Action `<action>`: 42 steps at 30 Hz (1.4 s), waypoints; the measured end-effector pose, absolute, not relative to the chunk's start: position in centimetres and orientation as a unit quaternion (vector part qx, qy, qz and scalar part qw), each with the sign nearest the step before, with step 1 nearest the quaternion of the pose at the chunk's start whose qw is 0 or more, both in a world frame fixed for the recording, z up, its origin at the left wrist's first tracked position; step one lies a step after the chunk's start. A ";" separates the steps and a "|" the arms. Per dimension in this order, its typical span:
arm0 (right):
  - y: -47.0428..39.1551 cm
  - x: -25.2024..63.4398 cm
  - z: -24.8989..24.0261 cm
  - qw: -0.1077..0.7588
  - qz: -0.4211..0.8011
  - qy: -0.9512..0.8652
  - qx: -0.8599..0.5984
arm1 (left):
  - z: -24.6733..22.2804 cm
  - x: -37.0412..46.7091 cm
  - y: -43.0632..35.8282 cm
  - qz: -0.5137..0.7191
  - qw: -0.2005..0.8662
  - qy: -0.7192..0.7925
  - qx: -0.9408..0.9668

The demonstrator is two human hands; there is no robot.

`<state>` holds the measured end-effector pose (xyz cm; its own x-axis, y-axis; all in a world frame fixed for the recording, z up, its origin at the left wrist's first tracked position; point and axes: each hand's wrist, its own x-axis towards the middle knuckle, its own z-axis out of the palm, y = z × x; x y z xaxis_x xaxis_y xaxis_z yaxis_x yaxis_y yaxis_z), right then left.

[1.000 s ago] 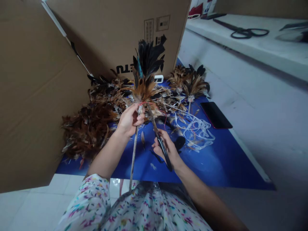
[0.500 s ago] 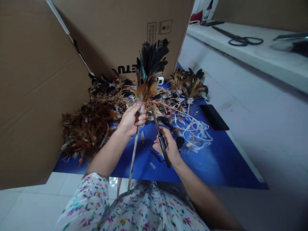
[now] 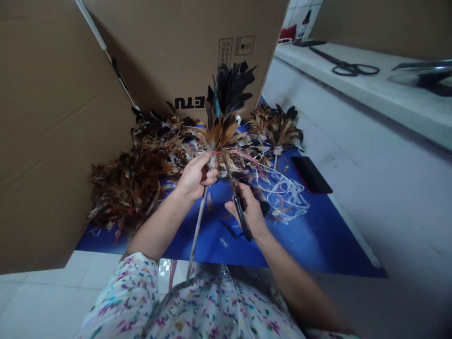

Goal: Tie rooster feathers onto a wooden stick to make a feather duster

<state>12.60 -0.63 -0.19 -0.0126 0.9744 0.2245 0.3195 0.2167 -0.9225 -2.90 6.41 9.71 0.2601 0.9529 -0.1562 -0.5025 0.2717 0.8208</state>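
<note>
My left hand is closed around the neck of a feather duster, just under its brown and black feathers. The duster's thin stick slants down from that hand toward my lap. A red string is wound at the base of the feathers and trails off to the right. In my right hand is a pair of scissors with black handles. Their blades point up at the string by the duster's neck. Whether the blades touch the string I cannot tell.
Loose feathers are heaped on the blue table at left and behind. Tangled white string and a phone lie to the right. Cardboard walls the left and back. Larger scissors rest on a ledge.
The view has shifted slightly, so most things sit a little differently in the picture. Both hands keep their holds, with the scissor blades still at the duster's neck.
</note>
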 end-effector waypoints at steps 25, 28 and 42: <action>-0.9 12.7 0.0 0.464 0.337 -0.616 -0.540 | 9.6 -2.3 6.4 0.497 0.722 0.351 0.328; -0.9 12.7 -0.1 0.462 0.344 -0.613 -0.541 | 9.5 -2.3 6.4 0.496 0.723 0.350 0.329; -4.2 19.3 0.5 0.312 0.224 -0.692 -0.611 | 9.4 -3.2 7.6 0.509 0.729 0.337 0.309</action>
